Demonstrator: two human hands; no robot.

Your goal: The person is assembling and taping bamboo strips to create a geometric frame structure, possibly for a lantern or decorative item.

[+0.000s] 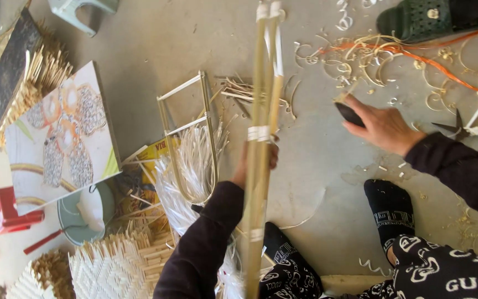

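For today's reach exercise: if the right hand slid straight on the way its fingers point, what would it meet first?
The right hand, holding a dark tool, points up-left across the floor. The first thing in that line is probably the curled shavings, though depth is unclear.

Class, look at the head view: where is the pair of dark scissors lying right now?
The scissors lie open on the concrete floor at the far right, just beyond the right hand, among curled bamboo shavings and under the orange cord.

Bundle of long pale bamboo strips [261, 138], bound w/ white tape at top, mid & lower points, stands near-upright at centre frame. Small black tool [349, 114] lies to its right, just above floor, amid curled shavings.
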